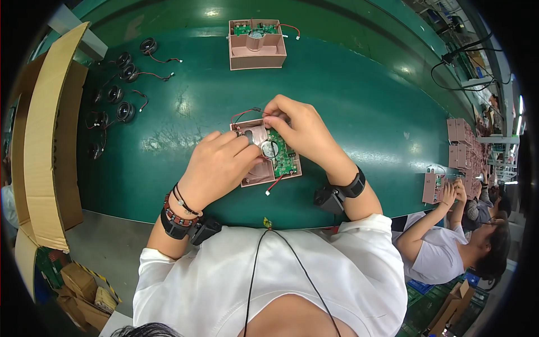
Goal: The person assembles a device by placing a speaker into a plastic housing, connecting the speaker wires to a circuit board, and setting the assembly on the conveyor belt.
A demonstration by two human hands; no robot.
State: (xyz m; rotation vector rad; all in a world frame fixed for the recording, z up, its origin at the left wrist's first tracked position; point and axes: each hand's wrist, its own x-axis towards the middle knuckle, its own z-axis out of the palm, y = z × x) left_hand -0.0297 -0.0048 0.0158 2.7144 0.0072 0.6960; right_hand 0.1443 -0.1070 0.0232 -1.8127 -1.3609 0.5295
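Factory: long workbench [370, 106], co-worker [435, 255] alongside

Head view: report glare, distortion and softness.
Head view: pale glare spots toward the green table's far side; head view: the cardboard box's edges bow near the black rim; head view: the circuit board reads fairly clearly, while distant pink housings at right look small and soft.

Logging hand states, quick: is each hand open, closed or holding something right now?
Left hand: curled over the open pink housing; grip cannot be told.
Right hand: closed, apparently pinching the red-and-black wire.
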